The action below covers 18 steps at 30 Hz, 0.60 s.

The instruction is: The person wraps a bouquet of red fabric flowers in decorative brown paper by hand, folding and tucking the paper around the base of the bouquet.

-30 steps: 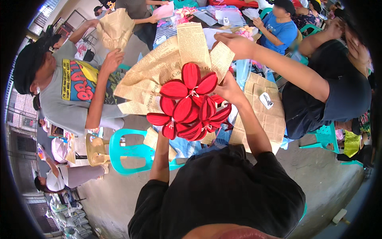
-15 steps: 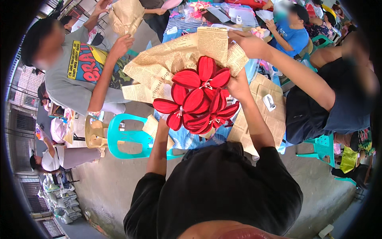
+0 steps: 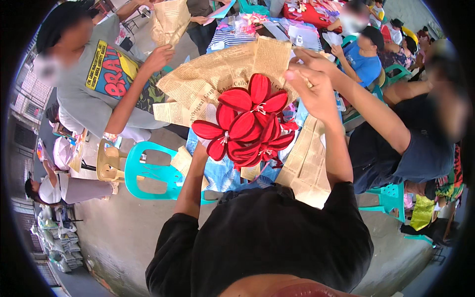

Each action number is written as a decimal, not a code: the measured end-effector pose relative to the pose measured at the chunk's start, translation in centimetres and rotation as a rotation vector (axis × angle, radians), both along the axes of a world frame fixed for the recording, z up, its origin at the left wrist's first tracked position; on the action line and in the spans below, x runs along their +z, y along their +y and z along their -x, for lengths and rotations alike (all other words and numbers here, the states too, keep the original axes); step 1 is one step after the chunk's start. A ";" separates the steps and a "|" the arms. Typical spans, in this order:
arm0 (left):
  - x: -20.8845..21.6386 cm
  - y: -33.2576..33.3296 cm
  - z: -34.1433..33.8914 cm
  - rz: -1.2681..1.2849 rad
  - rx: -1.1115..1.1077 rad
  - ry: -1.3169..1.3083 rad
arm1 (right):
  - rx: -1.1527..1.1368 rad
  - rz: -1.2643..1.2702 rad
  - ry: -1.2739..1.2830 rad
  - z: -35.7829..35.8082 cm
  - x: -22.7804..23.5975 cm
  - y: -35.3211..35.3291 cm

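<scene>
A bouquet of red fuzzy flowers [image 3: 242, 126] with pale stamens faces up in front of me. Behind it fans brown newsprint-patterned wrapping paper [image 3: 198, 81]. My left forearm [image 3: 195, 178] runs up under the blooms, which cover the hand; the bouquet stays raised on that side. At the paper's right edge, my right hand [image 3: 316, 99] has its thumb and fingers closed on the sheet. A co-worker's hand [image 3: 311, 59] reaches in from the right and touches the same edge beside my fingers.
More brown printed paper [image 3: 304, 168] lies on the blue-covered table [image 3: 220, 173] under the bouquet. A teal plastic chair [image 3: 153, 171] stands at left. Another person at left holds up a brown paper sheet [image 3: 169, 22]. Beyond, a farther table [image 3: 225, 32] carries craft materials; people sit around it.
My right hand has moved from beside the flowers up and right to the paper's edge. The paper's folded top flap has straightened upward. The co-worker's hand has stayed by the edge.
</scene>
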State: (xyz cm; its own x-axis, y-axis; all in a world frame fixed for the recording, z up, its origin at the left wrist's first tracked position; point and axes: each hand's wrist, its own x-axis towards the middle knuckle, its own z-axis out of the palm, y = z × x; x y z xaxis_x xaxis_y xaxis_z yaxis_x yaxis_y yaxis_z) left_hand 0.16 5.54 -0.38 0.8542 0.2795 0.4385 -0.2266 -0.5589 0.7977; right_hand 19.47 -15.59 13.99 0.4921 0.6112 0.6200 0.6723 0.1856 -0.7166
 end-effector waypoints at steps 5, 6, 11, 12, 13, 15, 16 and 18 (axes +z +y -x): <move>1.6 -0.2 -0.3 -0.120 -0.026 -0.051 | 0.103 -0.134 -0.118 0.0 8.0 -1.4; 2.0 0.1 0.1 -0.154 -0.015 -0.048 | 0.037 -0.029 -0.414 1.0 9.5 -0.1; 3.8 0.6 0.1 -0.122 -0.071 -0.018 | 0.071 0.736 -0.927 2.3 9.1 5.9; 3.8 1.0 0.2 0.002 -0.134 0.028 | 0.028 0.790 -0.994 2.7 9.1 6.5; 3.6 1.4 0.2 0.131 -0.193 0.077 | 0.017 0.739 -0.986 3.0 8.7 6.5; 3.4 1.8 0.1 0.220 -0.259 0.073 | -0.002 0.627 -0.971 3.5 8.1 6.4; 3.5 1.9 0.1 0.182 -0.274 0.015 | 0.103 0.557 -0.903 3.6 8.4 6.7; 3.1 1.6 0.2 0.065 -0.212 -0.049 | 0.175 0.428 -0.898 3.5 8.5 8.0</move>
